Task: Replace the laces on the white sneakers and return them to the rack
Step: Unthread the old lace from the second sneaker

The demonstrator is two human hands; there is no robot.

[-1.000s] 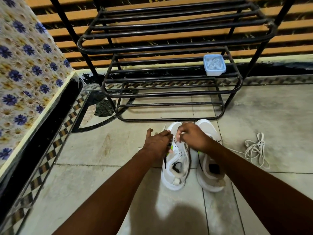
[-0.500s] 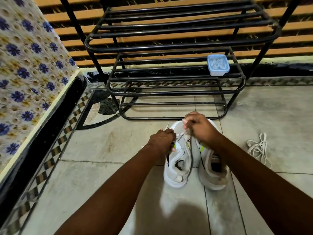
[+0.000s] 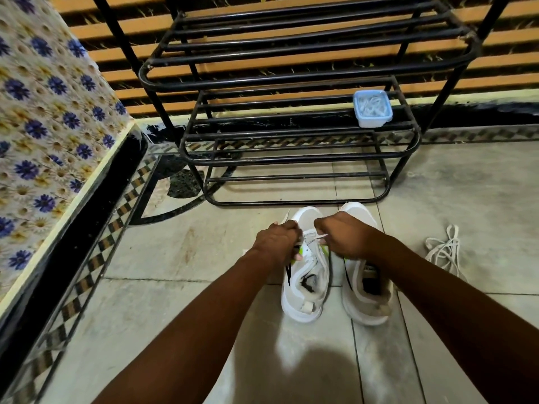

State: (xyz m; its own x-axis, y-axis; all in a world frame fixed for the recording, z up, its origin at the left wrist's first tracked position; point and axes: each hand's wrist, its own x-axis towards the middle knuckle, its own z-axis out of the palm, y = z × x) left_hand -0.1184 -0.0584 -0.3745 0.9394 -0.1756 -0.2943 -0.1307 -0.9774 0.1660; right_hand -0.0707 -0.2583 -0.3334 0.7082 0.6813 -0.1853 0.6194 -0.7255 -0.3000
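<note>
Two white sneakers stand side by side on the tiled floor, toes toward the rack. Over the left sneaker (image 3: pixel 306 275) both hands work at its eyelets. My left hand (image 3: pixel 277 240) grips the shoe's left edge with a lace end sticking out past its knuckles. My right hand (image 3: pixel 344 237) pinches a white lace (image 3: pixel 316 238) stretched across the tongue. The right sneaker (image 3: pixel 366 290) sits partly under my right wrist, open at the top. The black metal shoe rack (image 3: pixel 291 158) stands just beyond the shoes.
A loose white lace bundle (image 3: pixel 444 249) lies on the floor to the right of the shoes. A small blue-lidded plastic box (image 3: pixel 372 107) sits on the rack's middle shelf. A floral-covered raised surface (image 3: pixel 43 126) borders the left.
My right hand rose toward the toe, then came back down over the tongue, drawing the lace across. My left hand stayed on the shoe's left side.
</note>
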